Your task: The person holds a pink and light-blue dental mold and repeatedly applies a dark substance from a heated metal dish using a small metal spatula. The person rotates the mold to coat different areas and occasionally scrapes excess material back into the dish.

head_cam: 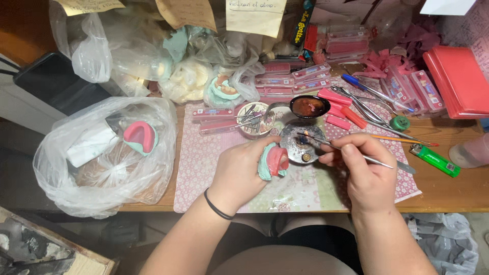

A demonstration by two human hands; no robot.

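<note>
A wooden counter (448, 191) crowded with craft supplies. At near left, a clear plastic bag (97, 168) holds a pink and mint dental cast (141, 136) and a white box. At far left, more clear bags (132, 56) hold pale plaster casts. In the middle lies a pink patterned mat (198, 158), with a small cup of metal tools (254, 119) and a black spoon (308, 107) of reddish wax on its far part. Far right, stacked pink wax sheets (458, 81) sit beside metal pliers (367, 109) and a blue pen (374, 92). A green lighter (434, 160) lies at near right.
</note>
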